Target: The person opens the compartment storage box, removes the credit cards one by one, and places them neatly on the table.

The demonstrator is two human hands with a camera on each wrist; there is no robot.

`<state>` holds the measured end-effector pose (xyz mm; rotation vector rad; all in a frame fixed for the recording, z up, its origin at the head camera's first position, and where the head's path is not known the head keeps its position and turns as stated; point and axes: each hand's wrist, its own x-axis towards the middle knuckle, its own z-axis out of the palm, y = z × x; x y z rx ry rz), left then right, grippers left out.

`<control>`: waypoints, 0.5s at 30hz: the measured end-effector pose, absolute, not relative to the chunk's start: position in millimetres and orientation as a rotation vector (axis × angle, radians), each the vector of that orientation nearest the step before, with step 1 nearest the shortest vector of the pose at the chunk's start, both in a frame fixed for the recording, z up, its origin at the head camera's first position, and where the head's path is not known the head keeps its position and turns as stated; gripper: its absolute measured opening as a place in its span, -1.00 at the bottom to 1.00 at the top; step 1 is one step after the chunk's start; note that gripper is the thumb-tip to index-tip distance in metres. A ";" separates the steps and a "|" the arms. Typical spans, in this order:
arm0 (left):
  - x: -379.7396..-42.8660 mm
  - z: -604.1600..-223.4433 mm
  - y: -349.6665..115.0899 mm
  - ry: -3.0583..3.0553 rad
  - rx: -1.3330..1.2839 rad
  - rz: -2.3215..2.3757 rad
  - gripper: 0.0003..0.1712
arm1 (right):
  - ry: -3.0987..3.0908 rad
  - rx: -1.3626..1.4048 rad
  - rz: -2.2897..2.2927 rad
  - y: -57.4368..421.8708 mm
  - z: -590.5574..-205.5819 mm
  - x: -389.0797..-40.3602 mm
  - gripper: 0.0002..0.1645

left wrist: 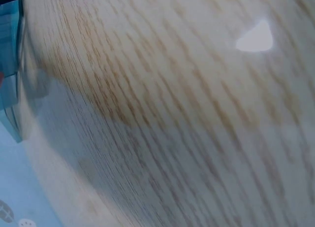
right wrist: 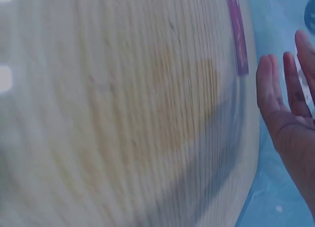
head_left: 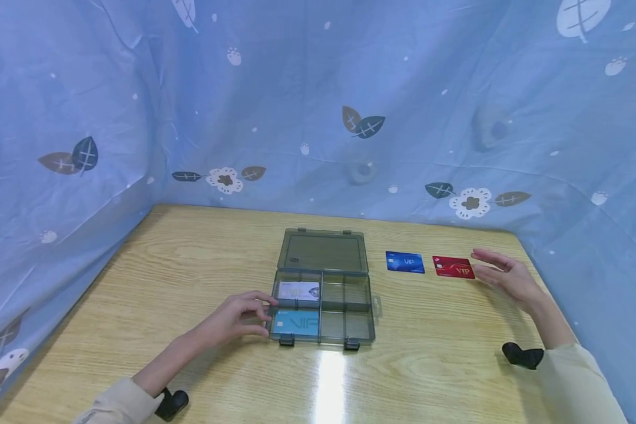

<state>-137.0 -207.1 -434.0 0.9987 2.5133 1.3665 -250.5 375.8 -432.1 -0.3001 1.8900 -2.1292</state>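
A translucent grey compartment box [head_left: 347,307] lies with its lid [head_left: 325,250] folded back. In its left half sit a white VIP card [head_left: 298,291] in the rear compartment and a teal VIP card [head_left: 297,323] in the front one. My left hand [head_left: 233,318] is at the box's left edge, fingertips and thumb against the side and spread apart. Over to the right, my right hand [head_left: 509,280] is at the right end of a red VIP card [head_left: 453,267], its fingers extended and holding nothing. A blue VIP card [head_left: 405,262] lies between the red card and the box.
The wooden table [head_left: 191,259] extends around the box. Blue patterned cloth [head_left: 297,118] hangs behind the table and along its sides. Two dark latches [head_left: 287,340] project from the box's front edge. A black strap piece is at each wrist.
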 end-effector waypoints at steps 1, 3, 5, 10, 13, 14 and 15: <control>-136.8 -433.7 -207.2 2.512 0.988 1.365 -0.79 | 1.901 -0.281 -2.122 373.3 -431.7 -248.9 -0.52; -136.8 -433.1 -207.2 2.511 0.971 1.364 -0.79 | 1.909 -0.237 -2.101 367.9 -431.1 -245.6 -0.55; -136.7 -431.9 -207.1 2.500 0.956 1.373 -0.79 | 1.901 -0.218 -2.091 362.2 -430.1 -241.9 -0.57; -136.8 -431.2 -207.3 2.466 0.951 1.407 -0.79 | 1.908 -0.238 -2.059 348.5 -427.2 -231.8 -0.56; -136.7 -431.2 -207.5 2.460 0.960 1.416 -0.79 | 1.944 -0.249 -2.029 340.6 -424.6 -225.7 -0.54; -136.7 -431.3 -207.6 2.459 0.966 1.419 -0.79 | 1.948 -0.250 -2.023 337.8 -423.6 -223.6 -0.53; -136.7 -431.4 -207.7 2.460 0.972 1.420 -0.79 | 1.945 -0.246 -2.022 334.9 -422.7 -221.4 -0.53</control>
